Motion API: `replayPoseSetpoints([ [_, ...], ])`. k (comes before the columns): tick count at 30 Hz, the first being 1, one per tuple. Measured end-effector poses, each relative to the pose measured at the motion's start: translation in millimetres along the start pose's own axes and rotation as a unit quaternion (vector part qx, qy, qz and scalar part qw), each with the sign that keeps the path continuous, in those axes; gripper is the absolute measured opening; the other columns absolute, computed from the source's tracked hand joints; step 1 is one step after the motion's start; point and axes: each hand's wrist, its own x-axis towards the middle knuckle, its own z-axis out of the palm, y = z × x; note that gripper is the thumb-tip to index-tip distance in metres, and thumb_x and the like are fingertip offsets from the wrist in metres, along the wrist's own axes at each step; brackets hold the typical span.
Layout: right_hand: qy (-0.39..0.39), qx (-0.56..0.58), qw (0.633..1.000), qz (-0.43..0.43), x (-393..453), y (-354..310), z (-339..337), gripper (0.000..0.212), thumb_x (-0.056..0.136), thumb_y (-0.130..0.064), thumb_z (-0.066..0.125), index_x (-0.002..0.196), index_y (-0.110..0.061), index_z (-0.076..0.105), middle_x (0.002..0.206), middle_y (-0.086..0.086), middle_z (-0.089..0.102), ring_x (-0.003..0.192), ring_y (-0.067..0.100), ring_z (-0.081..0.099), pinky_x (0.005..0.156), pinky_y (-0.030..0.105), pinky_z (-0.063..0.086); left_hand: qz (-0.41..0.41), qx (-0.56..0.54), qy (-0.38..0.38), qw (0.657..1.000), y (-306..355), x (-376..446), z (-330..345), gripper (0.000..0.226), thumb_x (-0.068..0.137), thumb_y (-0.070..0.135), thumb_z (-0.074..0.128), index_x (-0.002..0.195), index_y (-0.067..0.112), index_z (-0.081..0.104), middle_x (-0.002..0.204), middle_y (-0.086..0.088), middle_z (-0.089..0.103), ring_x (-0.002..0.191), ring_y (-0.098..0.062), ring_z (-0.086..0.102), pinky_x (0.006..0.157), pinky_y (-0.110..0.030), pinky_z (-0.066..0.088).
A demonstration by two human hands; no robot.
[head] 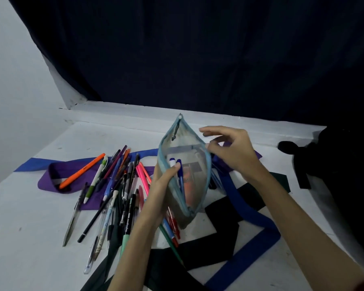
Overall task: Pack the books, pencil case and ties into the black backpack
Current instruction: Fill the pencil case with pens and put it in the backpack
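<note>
Clear pencil case [189, 164], two hands [162, 185]

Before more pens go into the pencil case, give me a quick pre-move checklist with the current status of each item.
1. Pencil case unzipped and mouth spread wide: ok.
2. Left hand holding the near rim of the case: ok.
3. Right hand free to pick up a pen: ok, its fingers look loose at the far rim.
4. Loose pens all in the case: not ok, many lie on the table and the ties.
5. Ties packed: not ok, spread under the pens.
6. Black backpack open and ready: cannot tell, too dark at the right edge.
</note>
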Motion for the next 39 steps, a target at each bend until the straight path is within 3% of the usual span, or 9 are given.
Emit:
replayPoseSetpoints([
  [5, 0.05, 0.075, 0.988, 0.125, 13, 30, -11, 0.021, 0.085, -0.001, 0.062, 0.089, -0.02, 0.071, 0.083, 0.001, 0.068, 0.07, 0.005, 0.059, 0.06, 0.01, 0.045, -0.01, -0.021, 0.028, 0.999, 5, 2, -10, 0.091, 0.054, 0.045, 0.075, 0.135, 0.015, 0.049, 0.122, -0.014, 0.064, 0.099, -0.026, 0.068, 0.07, -0.031, 0.057],
  [10, -0.072, -0.262, 0.946, 0.175, 24, 91, 3, 0.014, 0.088, -0.011, 0.059, 0.089, -0.002, 0.069, 0.084, 0.005, 0.066, 0.087, 0.023, 0.064, 0.07, 0.03, 0.051, -0.018, -0.029, 0.013, 0.999, 6, 1, -15, 0.081, 0.061, 0.033, 0.073, 0.135, 0.008, 0.049, 0.101, -0.008, 0.069, 0.075, -0.016, 0.07, 0.058, -0.027, 0.054],
  [14, -0.095, -0.377, 0.914, 0.117, 19, 114, 18, 0.02, 0.089, -0.015, 0.057, 0.1, 0.001, 0.062, 0.104, 0.012, 0.054, 0.1, 0.026, 0.052, 0.072, 0.031, 0.046, 0.01, -0.014, -0.003, 1.0, 8, 0, -9, 0.078, 0.064, 0.033, 0.074, 0.136, 0.02, 0.047, 0.113, -0.007, 0.068, 0.089, -0.019, 0.069, 0.078, -0.034, 0.056],
  [18, -0.06, -0.341, 0.93, 0.121, 19, 114, 22, 0.005, 0.083, -0.004, 0.057, 0.081, 0.001, 0.058, 0.085, 0.008, 0.049, 0.081, 0.024, 0.05, 0.057, 0.025, 0.036, 0.05, -0.029, 0.001, 0.998, 10, -3, -3, 0.064, 0.073, 0.022, 0.073, 0.129, 0.039, 0.048, 0.122, -0.007, 0.065, 0.101, -0.023, 0.066, 0.087, -0.039, 0.054],
  [21, 0.014, -0.221, 0.96, 0.173, 21, 107, 16, 0.016, 0.079, -0.003, 0.06, 0.067, -0.002, 0.05, 0.067, 0.011, 0.05, 0.065, 0.021, 0.049, 0.05, 0.026, 0.036, 0.066, -0.032, 0.007, 0.997, 11, -4, -2, 0.062, 0.073, 0.024, 0.073, 0.129, 0.037, 0.049, 0.12, -0.004, 0.066, 0.102, -0.022, 0.067, 0.085, -0.037, 0.055],
  [27, 0.039, -0.041, 0.961, 0.27, 20, 90, 2, 0.023, 0.081, -0.002, 0.056, 0.062, -0.009, 0.045, 0.062, 0.013, 0.058, 0.049, 0.017, 0.051, 0.045, 0.023, 0.042, 0.112, 0.06, 0.019, 0.992, 7, -4, 2, 0.081, 0.068, 0.039, 0.073, 0.141, 0.037, 0.037, 0.129, 0.0, 0.059, 0.11, -0.021, 0.063, 0.089, -0.04, 0.055],
  [30, -0.022, -0.1, 0.954, 0.281, 18, 94, 5, 0.019, 0.081, 0.001, 0.045, 0.064, -0.008, 0.043, 0.063, 0.01, 0.052, 0.053, 0.016, 0.045, 0.048, 0.023, 0.036, 0.096, 0.03, 0.011, 0.995, 5, -4, 6, 0.075, 0.069, 0.035, 0.075, 0.137, 0.039, 0.042, 0.128, -0.005, 0.06, 0.107, -0.026, 0.064, 0.091, -0.046, 0.053],
  [33, -0.071, -0.17, 0.949, 0.257, 17, 101, 15, 0.033, 0.081, -0.007, 0.056, 0.059, -0.013, 0.033, 0.06, 0.0, 0.038, 0.055, 0.011, 0.036, 0.049, 0.024, 0.026, 0.078, -0.007, 0.002, 0.997, 8, -6, 8, 0.056, 0.078, 0.03, 0.073, 0.125, 0.049, 0.049, 0.119, -0.001, 0.066, 0.105, -0.029, 0.065, 0.086, -0.046, 0.055],
  [39, -0.073, -0.274, 0.932, 0.227, 15, 114, 27, 0.034, 0.08, -0.014, 0.064, 0.06, -0.014, 0.037, 0.07, 0.005, 0.044, 0.069, 0.021, 0.047, 0.048, 0.024, 0.028, 0.071, -0.039, 0.019, 0.997, 14, -6, 4, 0.039, 0.077, 0.045, 0.058, 0.115, 0.049, 0.054, 0.125, 0.002, 0.065, 0.116, -0.025, 0.06, 0.104, -0.051, 0.042],
])
